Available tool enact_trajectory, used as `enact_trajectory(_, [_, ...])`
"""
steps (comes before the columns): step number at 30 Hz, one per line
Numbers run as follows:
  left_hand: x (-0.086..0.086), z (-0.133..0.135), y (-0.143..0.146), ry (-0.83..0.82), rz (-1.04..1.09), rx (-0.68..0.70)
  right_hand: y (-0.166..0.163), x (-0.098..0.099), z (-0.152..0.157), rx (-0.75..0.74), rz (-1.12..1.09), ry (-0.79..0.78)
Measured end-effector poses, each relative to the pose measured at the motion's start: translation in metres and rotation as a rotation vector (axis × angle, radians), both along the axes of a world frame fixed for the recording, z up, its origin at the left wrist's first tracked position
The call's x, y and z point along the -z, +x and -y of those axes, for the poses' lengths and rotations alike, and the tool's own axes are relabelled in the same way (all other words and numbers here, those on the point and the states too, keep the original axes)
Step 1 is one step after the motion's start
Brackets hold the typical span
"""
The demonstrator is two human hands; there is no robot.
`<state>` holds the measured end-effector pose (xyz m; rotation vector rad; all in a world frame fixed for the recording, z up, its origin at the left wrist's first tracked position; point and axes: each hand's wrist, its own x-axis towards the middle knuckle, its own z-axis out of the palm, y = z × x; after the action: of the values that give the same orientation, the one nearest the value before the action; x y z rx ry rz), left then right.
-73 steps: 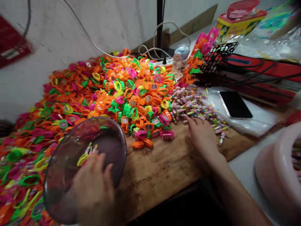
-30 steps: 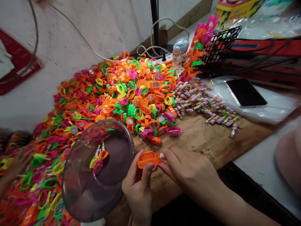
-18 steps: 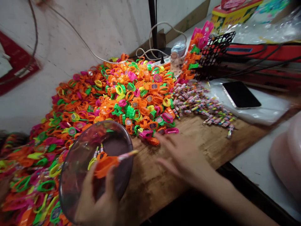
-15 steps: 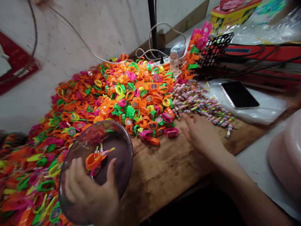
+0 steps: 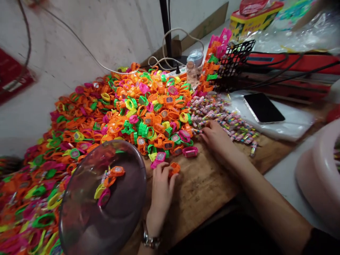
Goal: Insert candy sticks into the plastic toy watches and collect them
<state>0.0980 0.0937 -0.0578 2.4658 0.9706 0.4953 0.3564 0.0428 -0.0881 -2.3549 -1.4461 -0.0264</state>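
My left hand [image 5: 160,187] reaches over the wooden table with its thumb and fingers closed about an orange toy watch [image 5: 175,169] at the near edge of the pile. A metal bracelet is on that wrist. The fingertips of my right hand [image 5: 214,137] pinch one end of a small wrapped candy roll [image 5: 196,131], beside the heap of candy rolls [image 5: 225,118]. To the left, a dark see-through bowl [image 5: 124,216] holds several toy watches [image 5: 117,171] in orange, yellow and pink, with candy rolls among them.
A large pile of colourful toy watches [image 5: 143,102] covers the back and left. A phone [image 5: 263,107] lies on plastic bags [image 5: 297,122] at the right, near a red machine [image 5: 287,62] with cables. A pink tub [image 5: 313,173] stands at the right. A wooden tabletop [image 5: 193,198] lies in front.
My left hand has left the bowl and moved right to the orange toy watch. Additional toy watches show in the bowl. My right hand now pinches a candy roll. The view has shifted slightly.
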Motion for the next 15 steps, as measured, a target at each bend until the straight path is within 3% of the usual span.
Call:
enact_trajectory(3, [-0.013, 0.013, -0.002, -0.333, 0.238, -0.083, -0.021, -0.006, 0.023, 0.021, -0.173, 0.173])
enact_trajectory(5, [-0.024, 0.02, -0.002, -0.461, 0.323, -0.121, -0.042, -0.017, 0.039, 0.015, -0.464, 0.303])
enact_trajectory(10, [-0.052, 0.025, -0.001, -0.345, 0.286, -0.037, -0.09, -0.056, 0.057, -0.235, -1.506, 0.368])
enact_trajectory(12, [-0.06, 0.026, -0.004, -0.233, 0.254, -0.016, -0.1, -0.069, 0.055, -0.252, -1.592, 0.439])
enact_trajectory(15, [-0.067, 0.028, -0.011, -0.09, 0.218, -0.019, -0.106, -0.082, 0.049, -0.243, -1.365, 0.497])
